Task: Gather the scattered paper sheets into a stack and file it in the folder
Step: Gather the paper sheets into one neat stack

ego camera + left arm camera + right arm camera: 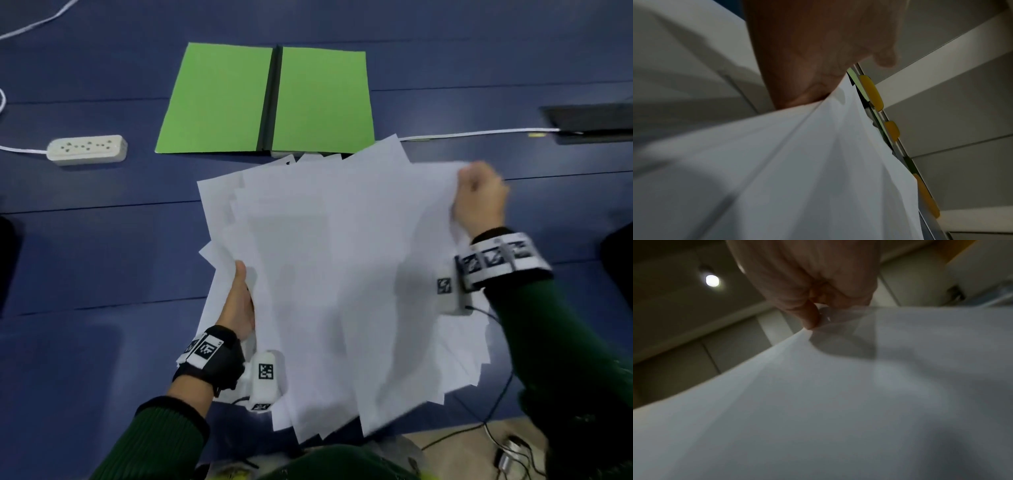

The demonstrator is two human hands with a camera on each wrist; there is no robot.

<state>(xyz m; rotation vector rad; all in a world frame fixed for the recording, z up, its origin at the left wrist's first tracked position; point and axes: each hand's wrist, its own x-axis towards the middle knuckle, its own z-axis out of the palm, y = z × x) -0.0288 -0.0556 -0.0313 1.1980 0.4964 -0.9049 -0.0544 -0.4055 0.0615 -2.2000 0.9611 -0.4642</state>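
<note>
A: What are the hands doing?

B: Both hands hold a big messy bunch of white paper sheets [329, 274]. The left hand [238, 305] grips the left side of the bunch. Its thumb lies on top and the other fingers are hidden under the paper. The left wrist view shows the paper [807, 162] tucked tight into that hand [807, 53].

A: And the other one?

B: The right hand [481, 197] is curled tight on the far right corner of the sheets. In the right wrist view a fingertip [810, 318] presses on the edge of the paper [838, 402], so it is pinching it.

A: Is the paper neat?

B: No. The sheets fan out every which way, and corners poke out at the top and bottom. The bunch looks lifted up off the blue table [85, 260], but it is a bit blurry.

A: Where is the folder?

B: The green folder [267, 101] lies open and flat on the table, just past the far edge of the sheets. The top corners of the paper cover a bit of its near edge.

A: What else is around?

B: A white power strip [87, 149] sits to the left of the folder. A white cable [479, 133] runs off to the right, toward a dark flat thing [589, 120] at the table edge.
</note>
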